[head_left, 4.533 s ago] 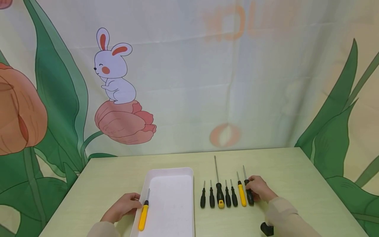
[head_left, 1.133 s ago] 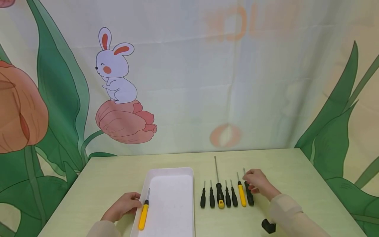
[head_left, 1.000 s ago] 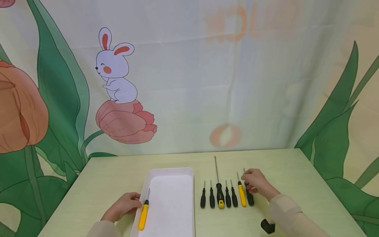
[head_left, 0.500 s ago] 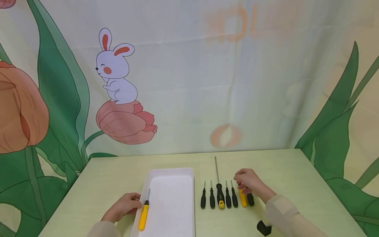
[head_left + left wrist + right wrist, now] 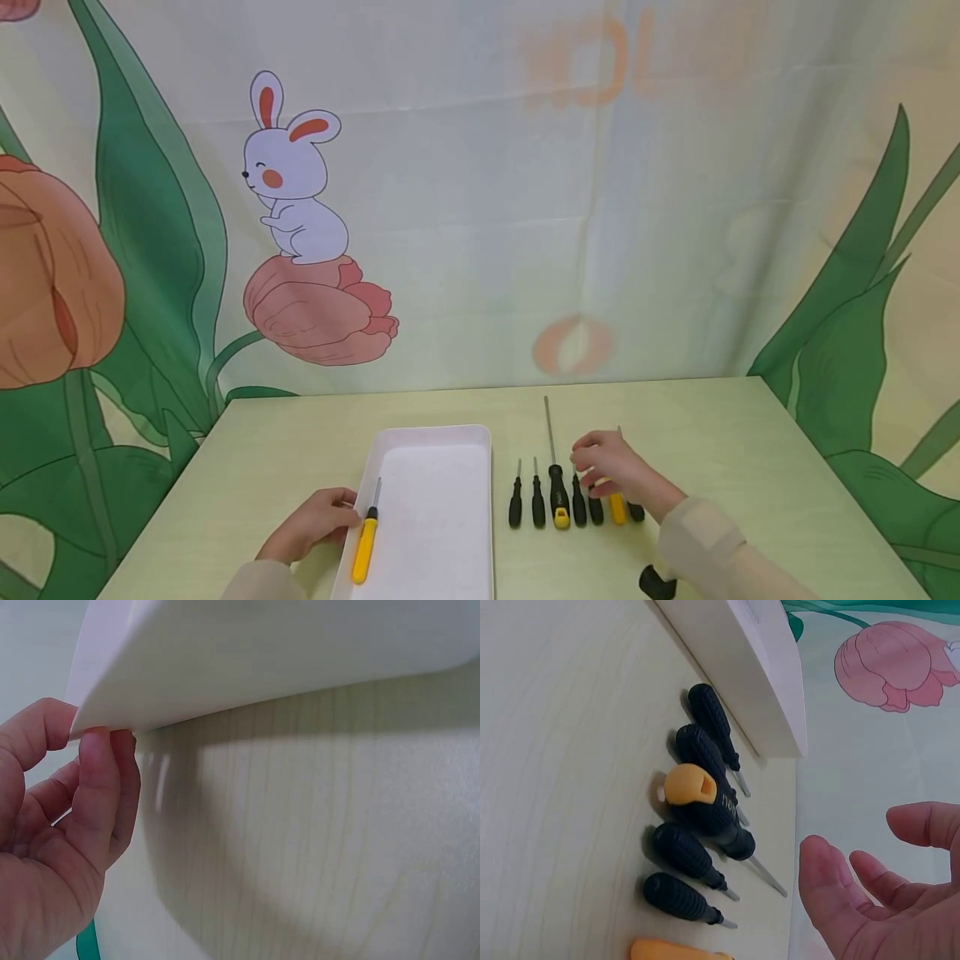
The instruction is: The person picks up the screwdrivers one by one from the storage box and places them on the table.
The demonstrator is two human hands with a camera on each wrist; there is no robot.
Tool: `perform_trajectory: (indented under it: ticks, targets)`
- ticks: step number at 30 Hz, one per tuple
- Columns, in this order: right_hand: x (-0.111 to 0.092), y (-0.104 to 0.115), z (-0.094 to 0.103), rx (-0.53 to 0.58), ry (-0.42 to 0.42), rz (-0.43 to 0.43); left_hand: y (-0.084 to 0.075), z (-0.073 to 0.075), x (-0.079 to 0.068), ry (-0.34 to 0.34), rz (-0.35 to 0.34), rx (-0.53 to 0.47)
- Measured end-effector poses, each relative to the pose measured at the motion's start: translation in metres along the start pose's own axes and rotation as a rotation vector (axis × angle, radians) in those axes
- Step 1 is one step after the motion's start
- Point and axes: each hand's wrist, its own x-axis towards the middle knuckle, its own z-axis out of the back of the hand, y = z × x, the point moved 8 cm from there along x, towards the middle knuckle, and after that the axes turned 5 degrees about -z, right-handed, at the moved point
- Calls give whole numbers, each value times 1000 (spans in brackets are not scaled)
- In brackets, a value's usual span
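Observation:
My left hand (image 5: 311,525) pinches the left rim of a white tray (image 5: 435,508); the left wrist view shows thumb and fingers on either side of its edge. A yellow-handled screwdriver (image 5: 363,550) lies along the left inside of the tray. Over the row of screwdrivers to the right, my right hand (image 5: 618,468) hovers with loosely bent fingers and holds nothing. Beneath or beside it are a large black screwdriver with a yellow end (image 5: 558,500), small black screwdrivers (image 5: 679,851), a yellow screwdriver (image 5: 617,510) and a black screwdriver (image 5: 636,512), partly hidden by the hand.
Everything lies on a pale wooden table (image 5: 300,433). Behind it hangs a curtain (image 5: 465,250) printed with a rabbit and tulips. A black object (image 5: 657,582) sits under the right sleeve and moves along with that arm.
My right hand has let go of the rightmost black screwdriver, lifted, and moved left over the row. The left hand and tray stay put.

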Motion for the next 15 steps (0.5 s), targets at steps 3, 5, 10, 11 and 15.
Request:
perform_trajectory:
  ticks: [3,5,10,11,15]
  targets:
    - [-3,4,-6,-10,9,5,2,0,2,-1,0,0]
    - [-6,6,-10,-14,19,6,2,0,3,-4,-2,-6]
    - [-9,9,-21,-5,59,12,1,0,2,-5,-6,-16]
    - [-10,10,-23,-1,68,16,1,0,2,-5,-4,-14]
    - [-12,12,-33,3,101,27,-1,0,-1,-7,-5,-13]
